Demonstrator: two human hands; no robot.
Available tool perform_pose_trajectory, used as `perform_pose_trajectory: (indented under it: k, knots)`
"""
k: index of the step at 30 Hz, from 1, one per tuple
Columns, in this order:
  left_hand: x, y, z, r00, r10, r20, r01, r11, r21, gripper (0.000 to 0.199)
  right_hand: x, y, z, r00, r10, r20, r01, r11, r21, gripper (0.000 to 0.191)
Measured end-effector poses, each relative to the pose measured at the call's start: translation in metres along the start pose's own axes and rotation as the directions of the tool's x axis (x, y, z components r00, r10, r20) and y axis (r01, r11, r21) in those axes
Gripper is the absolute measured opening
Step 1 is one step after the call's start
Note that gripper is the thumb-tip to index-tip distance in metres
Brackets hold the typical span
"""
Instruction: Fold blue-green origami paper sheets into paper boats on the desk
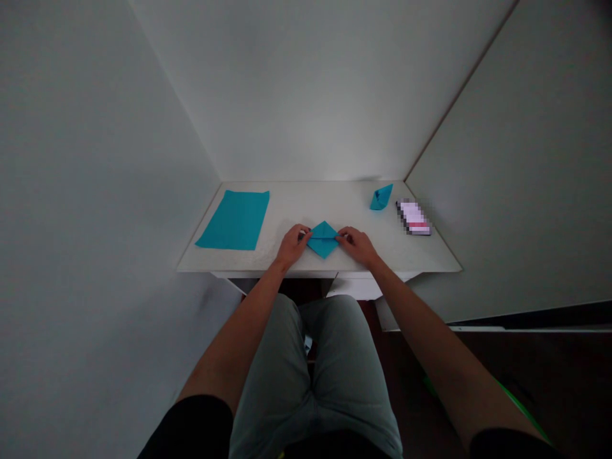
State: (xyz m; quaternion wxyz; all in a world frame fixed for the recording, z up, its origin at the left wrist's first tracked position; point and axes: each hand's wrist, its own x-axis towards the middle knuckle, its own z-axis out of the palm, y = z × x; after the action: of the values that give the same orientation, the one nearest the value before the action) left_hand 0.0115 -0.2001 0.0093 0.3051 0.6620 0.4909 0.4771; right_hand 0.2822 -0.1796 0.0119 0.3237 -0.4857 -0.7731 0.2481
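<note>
A blue folded paper (324,247), diamond-shaped with a crease or slit across its middle, is between my hands over the white desk (287,197). My left hand (292,245) pinches its left corner with thumb and fingers. At the opposite corner, my right hand (357,245) grips the paper the same way. Flat blue paper (234,221) lies to the left of my left hand. Beyond my right hand, towards the back right, rests a small blue folded paper boat (381,197).
A phone (414,218) with a lit, blurred screen lies near the desk's right edge. Walls enclose the desk at the back, left and right. Under the desk's front edge is a white drawer (354,288), above my legs.
</note>
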Motion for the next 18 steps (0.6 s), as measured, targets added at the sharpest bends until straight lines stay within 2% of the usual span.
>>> perform_pose_trajectory:
  k: [6,8,12,14,18]
  knots:
    - [0.0,-0.007,-0.001,0.994,-0.088,-0.059,0.081,0.99,-0.115,0.022,-0.003,-0.001,-0.002,0.996,0.074,-0.049,-0.062,0.978,0.199,0.031]
    - [0.001,-0.009,-0.002,0.996,-0.067,-0.063,0.06,0.992,-0.107,0.026,-0.003,-0.002,-0.003,0.996,0.064,-0.054,-0.05,0.971,0.235,0.034]
    - [0.002,-0.013,-0.003,0.999,0.042,-0.028,-0.042,0.999,-0.02,0.014,-0.004,-0.003,-0.006,0.998,0.034,-0.046,-0.022,0.968,0.252,0.042]
    - [0.002,-0.015,-0.003,0.998,0.07,0.011,-0.07,0.998,0.006,0.014,-0.004,-0.003,-0.006,0.999,0.028,-0.04,-0.018,0.969,0.248,0.042]
    - [0.002,-0.019,-0.004,0.996,0.06,0.072,-0.057,0.997,-0.042,0.027,-0.005,-0.002,-0.007,0.999,0.051,0.01,-0.052,0.959,0.278,0.044]
